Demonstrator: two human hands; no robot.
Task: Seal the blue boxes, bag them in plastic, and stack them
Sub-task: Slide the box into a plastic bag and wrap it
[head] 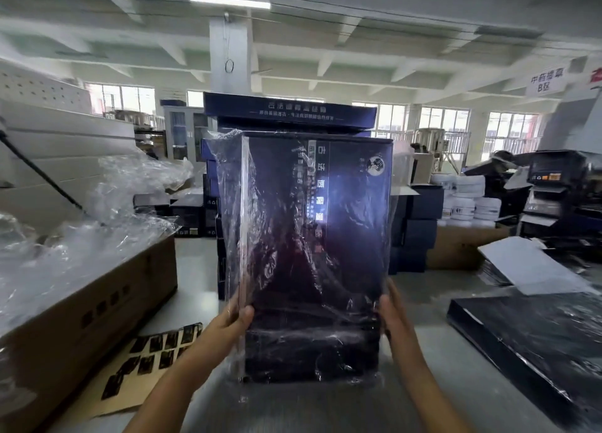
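A grey counter (293, 410) is loaded at the left with a brown cardboard carton (97, 315), and a tan sheet of dark stickers (143, 367) is laid beside it. A stack of blue boxes (286, 110) is set behind, and a plastic-wrapped flat dark box (534, 338) at the right.

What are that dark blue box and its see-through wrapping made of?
The box looks like printed cardboard, dark blue and smooth: straight edges, printed lettering. The wrapping looks like thin clear plastic film: it wrinkles, glints and shows the box through.

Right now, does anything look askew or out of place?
The top box on the stack behind looks skewed, overhanging those below. The bag on the held box is loose and wrinkled along its left side.
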